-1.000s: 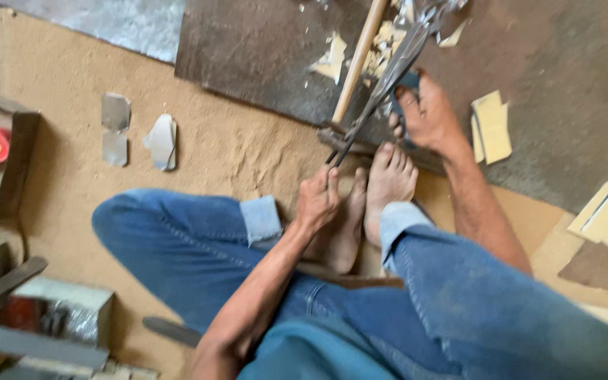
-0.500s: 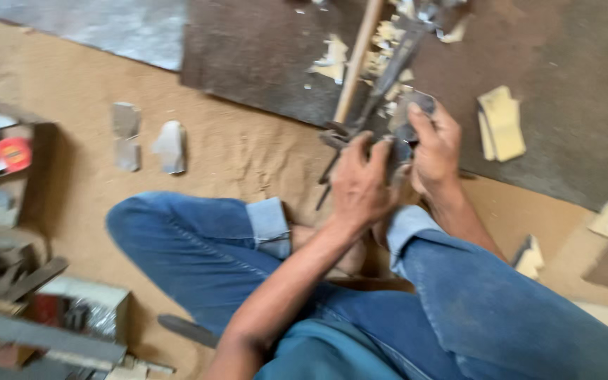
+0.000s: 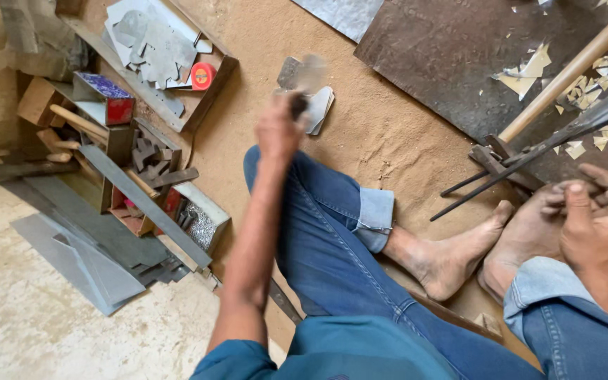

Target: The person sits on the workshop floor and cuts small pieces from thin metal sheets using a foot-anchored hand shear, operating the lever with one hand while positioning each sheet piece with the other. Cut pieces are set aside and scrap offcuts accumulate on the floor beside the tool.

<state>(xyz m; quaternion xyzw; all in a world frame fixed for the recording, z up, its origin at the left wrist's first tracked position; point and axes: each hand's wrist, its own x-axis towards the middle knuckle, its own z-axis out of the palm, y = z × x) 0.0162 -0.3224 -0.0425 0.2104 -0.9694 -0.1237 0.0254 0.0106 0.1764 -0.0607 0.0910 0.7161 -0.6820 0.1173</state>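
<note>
I sit on the sandy floor in blue jeans with bare feet. My left hand (image 3: 279,130) reaches out to the left, blurred, closed on a small grey metal piece (image 3: 304,72) held just over a few cut metal pieces (image 3: 320,107) on the sand. My right hand (image 3: 599,214) rests by my right foot (image 3: 526,236), fingers curled together, with nothing visible in it. The long shears (image 3: 529,151) lie just beyond my feet with their wooden handle (image 3: 575,70), and neither hand touches them.
A dark metal sheet (image 3: 445,56) strewn with pale offcuts (image 3: 529,70) lies ahead. At the left stand a wooden tray (image 3: 223,74) of cut metal shapes with a red tape measure (image 3: 203,75), boxes of tools (image 3: 117,134), and flat metal sheets (image 3: 86,260).
Both hands have left the shears. My left hand has swung far left to the cut pieces on the sand. My right hand dropped to my foot. The view shifted left.
</note>
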